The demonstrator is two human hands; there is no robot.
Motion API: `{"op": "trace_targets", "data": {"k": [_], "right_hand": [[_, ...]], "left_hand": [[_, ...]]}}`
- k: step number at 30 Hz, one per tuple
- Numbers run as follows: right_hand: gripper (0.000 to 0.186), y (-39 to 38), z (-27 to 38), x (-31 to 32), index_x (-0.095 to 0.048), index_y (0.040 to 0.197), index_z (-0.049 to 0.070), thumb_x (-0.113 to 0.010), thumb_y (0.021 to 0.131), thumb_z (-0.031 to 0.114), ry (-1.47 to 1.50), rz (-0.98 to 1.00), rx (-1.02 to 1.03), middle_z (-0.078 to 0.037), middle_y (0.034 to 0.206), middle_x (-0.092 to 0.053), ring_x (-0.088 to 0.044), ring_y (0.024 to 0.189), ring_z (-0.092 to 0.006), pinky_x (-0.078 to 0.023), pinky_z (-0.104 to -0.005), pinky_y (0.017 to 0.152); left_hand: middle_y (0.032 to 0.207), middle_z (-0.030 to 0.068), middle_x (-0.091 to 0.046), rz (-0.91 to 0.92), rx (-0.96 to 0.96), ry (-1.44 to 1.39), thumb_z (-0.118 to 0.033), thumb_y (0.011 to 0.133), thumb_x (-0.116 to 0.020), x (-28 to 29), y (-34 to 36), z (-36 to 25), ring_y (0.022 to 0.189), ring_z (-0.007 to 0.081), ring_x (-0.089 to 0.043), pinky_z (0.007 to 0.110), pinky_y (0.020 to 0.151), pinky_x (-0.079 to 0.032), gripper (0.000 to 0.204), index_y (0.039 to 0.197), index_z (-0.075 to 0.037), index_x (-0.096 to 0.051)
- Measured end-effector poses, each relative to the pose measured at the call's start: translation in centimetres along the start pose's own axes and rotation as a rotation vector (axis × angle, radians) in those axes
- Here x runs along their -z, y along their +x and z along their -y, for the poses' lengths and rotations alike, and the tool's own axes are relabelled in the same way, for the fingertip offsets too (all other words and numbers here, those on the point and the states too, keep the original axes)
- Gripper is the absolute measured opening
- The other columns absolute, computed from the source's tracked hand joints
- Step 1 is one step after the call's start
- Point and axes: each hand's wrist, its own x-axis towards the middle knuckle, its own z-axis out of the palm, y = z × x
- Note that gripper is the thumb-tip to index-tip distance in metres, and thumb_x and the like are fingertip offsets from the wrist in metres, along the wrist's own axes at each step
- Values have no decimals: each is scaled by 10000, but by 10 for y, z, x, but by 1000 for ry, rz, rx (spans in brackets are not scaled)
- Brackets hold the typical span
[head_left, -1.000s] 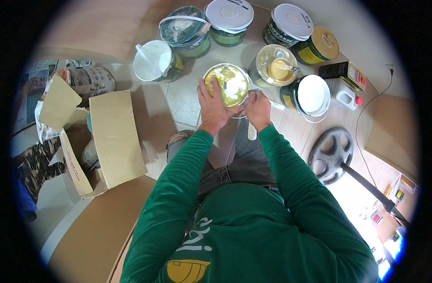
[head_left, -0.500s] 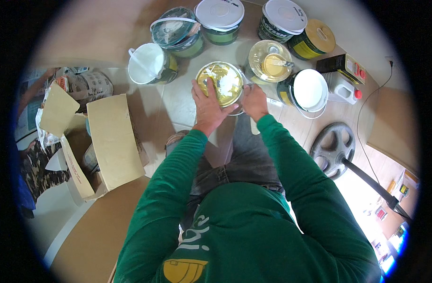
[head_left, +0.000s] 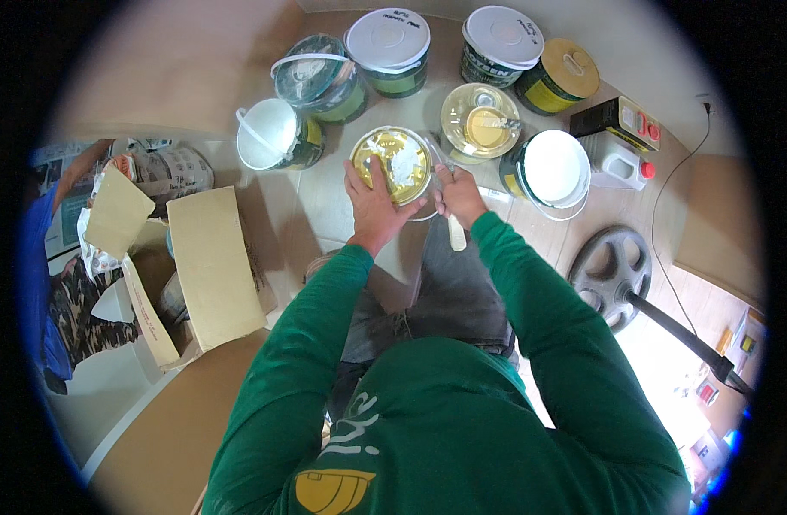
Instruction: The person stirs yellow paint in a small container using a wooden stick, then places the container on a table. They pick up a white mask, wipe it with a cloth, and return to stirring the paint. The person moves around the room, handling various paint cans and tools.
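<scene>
A round paint can (head_left: 408,176) with a shiny gold lid smeared with white stands before me. My left hand (head_left: 378,202) lies over the lid's near left part, fingers spread, thumb along the near rim. At the can's right rim my right hand (head_left: 458,196) is closed round a tool with a pale handle (head_left: 457,233), its end sticking out below the fist. The tool's working end is hidden, so its kind is unclear. Just right of the can sits a clear-lidded tub (head_left: 458,107) with a small cup of yellowish stuff (head_left: 486,129) and a white-smeared tool on top.
Behind stand white-lidded buckets (head_left: 388,41) and a yellow-lidded drum (head_left: 572,69). Open white pails flank me, left (head_left: 269,133) and right (head_left: 555,167). A white jug (head_left: 616,163) is far right, a black wheel-like base (head_left: 610,276) nearer. An open carton (head_left: 217,266) sits left, beside another person (head_left: 50,257).
My right hand has shifted slightly down along the can's rim, and more of the pale handle shows below it. My left hand stays on the lid. The view has tilted a little.
</scene>
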Motion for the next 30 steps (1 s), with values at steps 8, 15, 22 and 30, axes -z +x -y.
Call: {"op": "trace_targets", "data": {"k": [8,15,22,30], "right_hand": [[430,-4,0,-16,-539,1073,16,-476,1122,439,56,-46,19,-84,652,-562,-551,473,-182,-443,-356,439],[470,-6,-6,-8,-565,1067,32,-482,1112,493,417,157,46,-43,622,-523,-474,428,-159,-370,-319,395],[500,-18,4,-24,-604,1006,-17,-503,1102,462,-185,-126,208,-235,792,-683,-696,648,-324,-541,-441,602],[445,-40,-2,-48,-626,1069,-60,-488,1089,362,-532,-310,241,-359,987,-702,-685,965,-545,-541,-598,883]], "left_hand": [[1599,475,0,-8,2,-14,-602,737,-882,-4,-2,3,1441,659,-185,646,1196,-262,1252,1606,44,-254],[1611,461,10,-42,-7,-40,-583,746,-881,-8,-3,4,1448,658,-172,644,1194,-268,1224,1610,24,-263],[1619,439,-91,-13,-45,-26,-604,713,-892,7,2,22,1472,623,-198,640,1212,-247,1245,1618,-15,-272],[1643,409,-100,192,-13,102,-747,614,-875,30,30,22,1509,608,-140,698,1201,-203,1430,1669,-105,-156]]}}
